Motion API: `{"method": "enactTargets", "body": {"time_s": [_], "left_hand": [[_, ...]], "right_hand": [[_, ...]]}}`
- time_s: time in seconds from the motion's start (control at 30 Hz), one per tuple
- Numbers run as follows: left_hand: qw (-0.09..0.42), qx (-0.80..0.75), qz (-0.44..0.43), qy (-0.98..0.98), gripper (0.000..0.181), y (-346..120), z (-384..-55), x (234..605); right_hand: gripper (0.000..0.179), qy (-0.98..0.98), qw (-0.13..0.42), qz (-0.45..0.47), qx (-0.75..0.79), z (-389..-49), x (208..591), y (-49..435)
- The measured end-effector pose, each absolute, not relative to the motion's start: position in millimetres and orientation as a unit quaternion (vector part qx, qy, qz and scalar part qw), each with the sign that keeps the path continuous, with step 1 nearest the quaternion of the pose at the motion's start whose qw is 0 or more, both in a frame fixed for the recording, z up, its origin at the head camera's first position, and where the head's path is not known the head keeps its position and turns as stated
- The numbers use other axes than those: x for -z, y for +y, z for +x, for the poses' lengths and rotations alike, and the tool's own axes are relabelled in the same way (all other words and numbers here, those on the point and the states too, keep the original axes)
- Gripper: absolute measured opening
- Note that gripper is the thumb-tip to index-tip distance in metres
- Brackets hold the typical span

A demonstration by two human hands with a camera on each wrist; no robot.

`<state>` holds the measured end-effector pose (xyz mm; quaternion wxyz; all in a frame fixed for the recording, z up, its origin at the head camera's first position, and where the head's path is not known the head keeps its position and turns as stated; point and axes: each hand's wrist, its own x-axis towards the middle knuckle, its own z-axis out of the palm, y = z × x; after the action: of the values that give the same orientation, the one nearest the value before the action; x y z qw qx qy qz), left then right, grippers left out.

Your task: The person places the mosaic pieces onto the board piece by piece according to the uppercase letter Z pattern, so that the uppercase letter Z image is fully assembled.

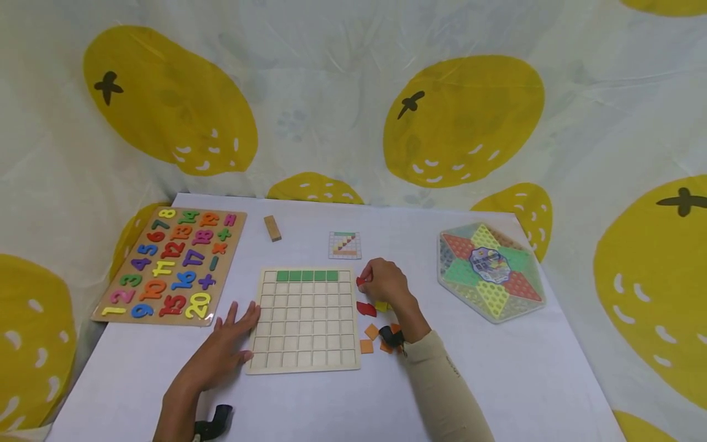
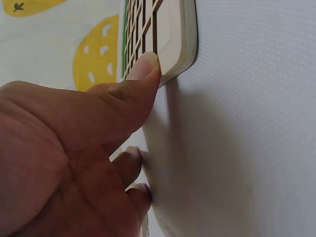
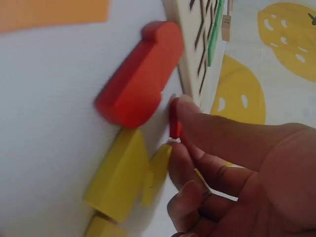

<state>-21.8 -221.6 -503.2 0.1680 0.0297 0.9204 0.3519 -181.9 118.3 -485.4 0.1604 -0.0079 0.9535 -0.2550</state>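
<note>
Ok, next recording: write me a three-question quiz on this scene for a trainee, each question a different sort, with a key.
1. How many green square tiles lie in the top row of the wooden grid board?
2. True or false: the left hand touches the wooden grid board.
3. What does the right hand pinch between thumb and fingers?
A) an orange square tile
B) a red piece
C) a yellow piece

Key:
1. Five.
2. True; the left wrist view shows the thumb on its corner.
3. B.
</note>
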Motion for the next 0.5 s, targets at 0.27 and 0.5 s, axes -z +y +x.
{"method": "enactTargets", "body": {"time_s": [0.27,0.5], "left_hand": [[0.171,-0.356,0.029,0.918,0.095,-222.1,-21.6,503.2],[0.168,-0.357,0.029,0.918,0.092,-221.4,-20.8,501.2]], "right_hand": [[0.014,0.946,0.144,-0.023,0.288,-180.5,486.2,118.7],[0.005,0.923,0.105,-0.075,0.363,-179.9,486.0,110.9]]}}
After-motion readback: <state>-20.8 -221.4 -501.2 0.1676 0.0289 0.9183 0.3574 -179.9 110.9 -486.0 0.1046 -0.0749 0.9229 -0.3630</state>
